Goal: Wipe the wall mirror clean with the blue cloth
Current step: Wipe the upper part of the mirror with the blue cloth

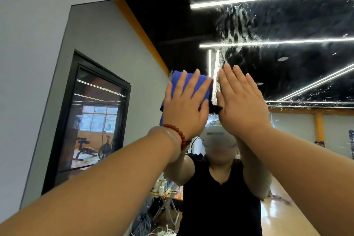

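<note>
The wall mirror fills most of the view, its glass reflecting a dark ceiling with light strips. My left hand, a red bead bracelet at its wrist, presses the folded blue cloth flat against the glass with straight, spread fingers. Beside it, my right hand lies flat on the mirror with straight fingers and holds nothing. White wet streaks and droplets cover the glass above and to the right of both hands.
Grey wall borders the mirror at the left and top. The reflection shows a person in a black top, a black-framed window, and a cluttered table with cables low down.
</note>
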Tool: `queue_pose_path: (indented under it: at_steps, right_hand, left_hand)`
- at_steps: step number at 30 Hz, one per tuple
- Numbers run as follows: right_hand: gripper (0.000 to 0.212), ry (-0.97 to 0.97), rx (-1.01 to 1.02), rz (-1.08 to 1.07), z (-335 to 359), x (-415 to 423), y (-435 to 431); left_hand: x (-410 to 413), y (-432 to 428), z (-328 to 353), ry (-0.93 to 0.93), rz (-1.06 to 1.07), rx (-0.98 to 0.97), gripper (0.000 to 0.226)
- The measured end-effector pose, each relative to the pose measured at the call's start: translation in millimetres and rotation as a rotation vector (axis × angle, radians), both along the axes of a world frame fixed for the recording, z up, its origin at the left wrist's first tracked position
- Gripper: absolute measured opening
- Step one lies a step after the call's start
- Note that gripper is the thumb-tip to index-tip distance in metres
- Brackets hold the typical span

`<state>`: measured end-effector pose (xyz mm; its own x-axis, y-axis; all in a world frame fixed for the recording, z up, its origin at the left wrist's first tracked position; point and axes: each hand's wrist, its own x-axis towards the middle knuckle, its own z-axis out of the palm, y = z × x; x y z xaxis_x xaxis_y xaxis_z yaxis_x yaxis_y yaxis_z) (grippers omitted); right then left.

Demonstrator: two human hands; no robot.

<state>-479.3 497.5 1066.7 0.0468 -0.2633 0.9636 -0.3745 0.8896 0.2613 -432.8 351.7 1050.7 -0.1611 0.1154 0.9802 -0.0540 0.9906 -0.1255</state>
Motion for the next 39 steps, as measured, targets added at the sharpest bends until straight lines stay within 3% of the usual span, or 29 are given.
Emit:
queue_pose_path:
  at_steps: [3, 5, 7, 10, 11, 13, 15, 17, 19, 21, 23, 25, 29, 31, 36, 38, 39]
  right_hand:
    - [0.062, -0.013, -0.002, -0.023, -0.6, 0.6, 1.0]
    - [0.062, -0.011, -0.002, -0.028, -0.7, 0.6, 0.9]
    - [0.06, -0.004, 0.0, -0.018, -0.6, 0.4, 0.1]
    - [0.059, 0.006, 0.002, -0.011, -0.7, -0.2, 0.8]
    - [0.059, 0.004, 0.01, -0.01, -0.7, -0.3, 1.4]
    - [0.059, -0.006, 0.027, 0.006, -1.0, 0.6, 3.6]
    - [0.058, -0.019, 0.058, 0.022, -4.1, 2.2, 4.9]
    - [0.057, -0.043, 0.077, 0.047, -11.7, 3.3, 4.9]
    - [0.056, -0.051, 0.055, 0.068, -24.7, 3.8, 5.2]
    - [0.056, -0.038, 0.027, 0.074, -38.9, 3.6, 5.5]
    - [0.056, -0.017, 0.018, 0.078, -50.7, 3.2, 5.1]
    - [0.055, -0.002, 0.008, 0.078, -61.0, 3.0, 4.0]
    - [0.056, -0.016, 0.048, 0.056, -88.2, 0.1, 1.2]
    - [0.057, -0.015, 0.069, 0.054, -95.0, -1.5, 2.7]
    - [0.057, -0.013, 0.064, 0.081, -95.5, 1.0, 3.8]
    - [0.057, -0.018, 0.061, 0.086, -97.4, 1.2, 3.1]
    - [0.057, -0.015, 0.059, 0.087, -97.8, 0.9, 3.1]
  left_hand:
    - [0.9, -18.9, 25.0, 0.064, 0.016, 0.398, 0.054]
    - [1.1, -18.4, 27.4, 0.1, 0.021, 0.493, 0.055]
    - [0.1, -7.7, 9.5, 0.081, 0.022, 0.32, 0.056]
    - [-0.9, -3.7, -21.0, -0.007, -0.011, -0.125, 0.055]
    - [-0.8, -9.8, -21.2, -0.02, -0.014, -0.159, 0.056]
    - [-0.2, -22.8, -11.0, 0.001, 0.015, -0.021, 0.056]
    - [1.4, -30.1, 1.2, 0.051, 0.039, 0.278, 0.055]
    - [2.8, -24.9, 3.4, 0.076, 0.052, 0.451, 0.055]
    - [2.7, -12.5, -10.5, 0.036, 0.062, 0.342, 0.056]
    - [2.2, -8.0, -30.3, -0.016, 0.05, 0.057, 0.056]
    - [4.3, -17.3, -37.3, -0.056, 0.052, -0.108, 0.058]
    - [4.3, -25.8, -30.8, -0.04, 0.053, -0.039, 0.057]
    - [3.1, -15.5, -25.2, 0.045, 0.055, 0.411, 0.056]
    - [0.4, -7.6, -40.7, 0.041, 0.073, 0.34, 0.057]
    - [6.8, -28.1, -77.6, -0.085, 0.067, -0.172, 0.055]
    - [11.5, -38.4, -62.5, -0.095, 0.085, -0.138, 0.055]
    - [12.9, -40.0, -49.7, -0.084, 0.087, -0.02, 0.054]
